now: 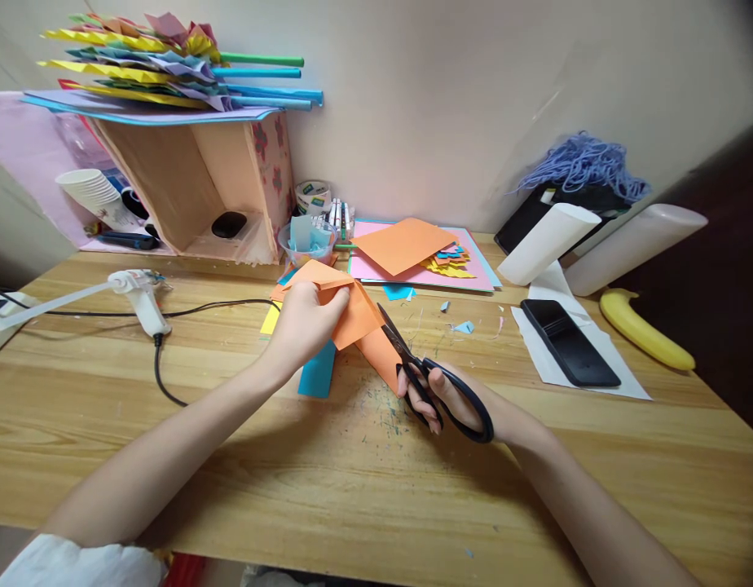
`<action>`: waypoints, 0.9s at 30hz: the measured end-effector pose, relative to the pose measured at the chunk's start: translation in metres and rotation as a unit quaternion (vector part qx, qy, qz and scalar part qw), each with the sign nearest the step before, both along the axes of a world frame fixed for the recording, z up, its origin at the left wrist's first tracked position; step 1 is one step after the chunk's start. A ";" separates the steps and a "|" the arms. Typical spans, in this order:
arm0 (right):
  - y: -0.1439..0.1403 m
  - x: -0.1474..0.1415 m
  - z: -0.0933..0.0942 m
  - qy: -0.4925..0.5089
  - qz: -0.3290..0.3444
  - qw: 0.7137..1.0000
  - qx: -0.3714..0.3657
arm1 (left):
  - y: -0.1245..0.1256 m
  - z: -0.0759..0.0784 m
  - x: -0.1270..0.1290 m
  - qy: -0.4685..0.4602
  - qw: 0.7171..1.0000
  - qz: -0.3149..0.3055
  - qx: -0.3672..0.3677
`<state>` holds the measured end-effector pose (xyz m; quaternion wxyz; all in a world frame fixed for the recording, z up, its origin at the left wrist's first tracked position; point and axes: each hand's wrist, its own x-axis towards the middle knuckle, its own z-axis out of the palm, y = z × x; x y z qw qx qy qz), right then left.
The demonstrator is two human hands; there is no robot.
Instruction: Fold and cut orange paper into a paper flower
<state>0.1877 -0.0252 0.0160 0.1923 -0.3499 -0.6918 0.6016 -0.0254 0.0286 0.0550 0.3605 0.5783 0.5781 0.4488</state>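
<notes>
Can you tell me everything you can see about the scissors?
The scissors have black handle loops and dark blades that look like metal. The right hand holds them, fingers through the loops. They lie low over the wooden table, pointing away from the person and to the left. The blades are slightly open, and their tips meet the edge of the folded orange paper that the left hand pinches.

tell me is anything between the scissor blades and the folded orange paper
Nothing visible. The scissors in the right hand already meet the folded orange paper, which the left hand holds above the wooden table.
</notes>
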 end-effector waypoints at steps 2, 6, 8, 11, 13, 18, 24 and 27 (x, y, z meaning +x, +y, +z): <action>0.000 0.001 -0.001 0.004 0.001 1.000 -0.001 | 0.000 0.000 0.000 0.006 1.000 -0.002 0.001; 0.000 0.002 -0.005 0.010 0.001 1.000 -0.010 | 0.000 0.000 0.000 0.004 1.000 0.000 0.001; 0.000 0.002 -0.006 0.012 -0.001 1.000 -0.011 | 0.000 0.000 0.000 -0.013 1.000 0.001 -0.001; 0.000 0.002 -0.006 0.015 0.000 1.000 -0.014 | 0.000 -0.001 0.000 -0.015 1.000 -0.002 -0.005; 0.000 0.002 -0.004 0.013 0.000 1.000 -0.016 | 0.000 -0.001 0.000 -0.009 1.000 -0.004 -0.004; 0.000 0.002 -0.003 0.007 -0.001 1.000 -0.003 | 0.001 -0.002 -0.001 -0.021 1.000 0.008 0.001; 0.001 0.003 -0.006 -0.008 -0.003 1.000 0.006 | 0.002 -0.002 -0.001 -0.013 1.000 0.004 -0.002; 0.000 0.002 -0.005 -0.009 -0.011 1.000 0.006 | 0.003 -0.002 -0.002 -0.037 0.999 0.008 -0.005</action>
